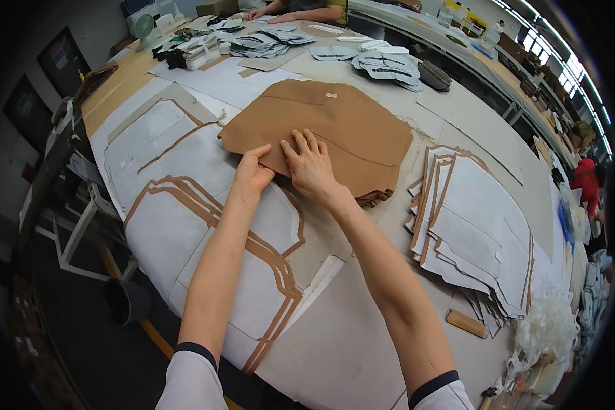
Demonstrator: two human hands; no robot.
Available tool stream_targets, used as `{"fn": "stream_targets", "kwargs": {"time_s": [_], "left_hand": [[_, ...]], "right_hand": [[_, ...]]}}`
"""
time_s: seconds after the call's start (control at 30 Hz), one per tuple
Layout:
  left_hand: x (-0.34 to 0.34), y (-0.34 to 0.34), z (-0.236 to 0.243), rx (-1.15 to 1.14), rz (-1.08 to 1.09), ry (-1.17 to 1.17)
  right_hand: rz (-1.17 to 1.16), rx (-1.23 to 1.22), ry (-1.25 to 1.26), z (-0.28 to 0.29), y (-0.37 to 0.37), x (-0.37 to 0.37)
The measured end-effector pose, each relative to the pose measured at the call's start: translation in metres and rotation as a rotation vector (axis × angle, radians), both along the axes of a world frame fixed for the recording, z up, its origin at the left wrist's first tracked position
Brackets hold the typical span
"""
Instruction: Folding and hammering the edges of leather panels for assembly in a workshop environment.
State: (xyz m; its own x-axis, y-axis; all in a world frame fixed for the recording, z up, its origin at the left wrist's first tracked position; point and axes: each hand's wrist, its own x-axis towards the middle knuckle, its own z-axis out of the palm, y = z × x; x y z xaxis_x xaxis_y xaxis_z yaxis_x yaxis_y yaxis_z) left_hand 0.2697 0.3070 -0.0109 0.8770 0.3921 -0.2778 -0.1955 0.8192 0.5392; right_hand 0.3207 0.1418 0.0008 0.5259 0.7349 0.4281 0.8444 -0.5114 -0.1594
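Your white sleeves (193, 384) and bare forearms come in nearest the camera, reaching up to a stack of brown pieces (342, 126) on the middle of the pale surface (362, 342), squarely ahead of you, so both arms seem able to work it evenly. Your left hand (254, 171) is at the stack's near left edge, thumb on top and the other fingers curled out of sight; whether they clamp a layer cannot be told, though the pose suggests controlling that edge. Your right hand (311, 164) lies beside it, fingers slightly apart and flat on the top piece, gripping nothing, probably to steady or smooth it. A small pale tag (331, 96) sits near the far edge, perhaps as a marker. Left of the stack and under your left forearm, white pieces with brown edging (178, 222) spread in overlapping layers, their borders left showing, which may make them easy to tell apart. To the right, a fanned pile of white panels (482, 212) stands apart, likely keeping it out of your way, with a short brown cylinder (467, 323) just below it. Farther off, grey-white pieces (389, 68) lie in heaps, nearer a co-worker's hands (256, 14).
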Motion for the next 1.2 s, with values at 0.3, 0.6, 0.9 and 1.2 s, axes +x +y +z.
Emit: {"fn": "stream_targets", "kwargs": {"time_s": [0.3, 0.6, 0.9, 1.2], "left_hand": [[-0.004, -0.004, 0.007, -0.054, 0.039, 0.039], [-0.006, -0.002, 0.005, -0.049, 0.053, 0.016], [-0.007, 0.002, 0.006, -0.023, 0.019, 0.042], [-0.003, -0.003, 0.005, 0.003, -0.002, 0.035]], "right_hand": [[-0.008, -0.061, 0.018, 0.004, 0.000, -0.005], [-0.063, -0.078, 0.000, -0.005, -0.019, -0.011], [0.099, -0.096, 0.091, 0.010, -0.012, -0.015], [0.018, 0.017, 0.012, -0.002, -0.010, -0.004]]}}
